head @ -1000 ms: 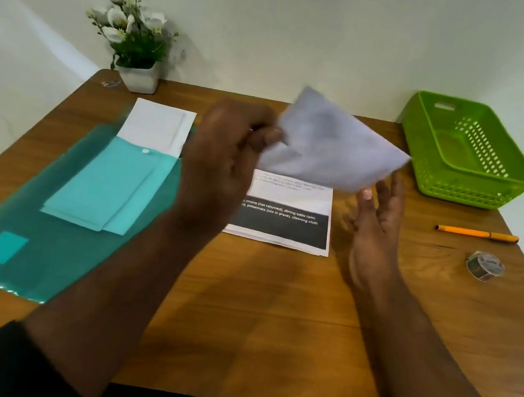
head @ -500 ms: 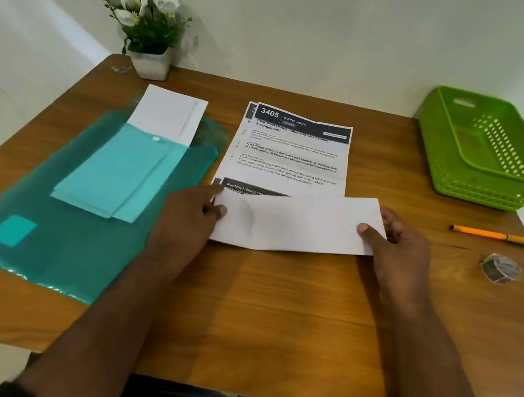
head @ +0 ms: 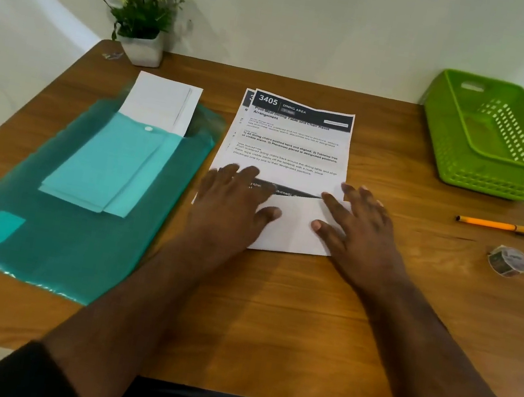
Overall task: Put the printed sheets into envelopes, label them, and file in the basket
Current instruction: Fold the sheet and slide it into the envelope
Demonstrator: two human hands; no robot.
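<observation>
1. Wooden table (head: 268,320) against a plain white wall; everything sits on it.
2. White envelope (head: 291,224) lies flat mid-table, overlapping the near edge of the printed sheets (head: 294,141), which are stacked slightly offset, top one headed "3405 DINING AREA".
3. Left hand (head: 235,204) lies palm down on the envelope's left part, fingers straight and slightly spread, tips reaching onto the top sheet.
4. Right hand (head: 356,224) lies palm down on the envelope's right end, fingers straight and spread, thumb on the envelope.
5. Green basket (head: 492,140) at the far right corner, well apart from the sheets.
6. Orange pen (head: 502,226) and a tape roll (head: 508,261) right of the hands, near each other, not touching.
7. Teal plastic folder (head: 73,201) on the left, just beside the sheets; more white envelopes (head: 162,102) stick out of its far end.
8. Potted white flowers (head: 136,7) at the far left corner.
</observation>
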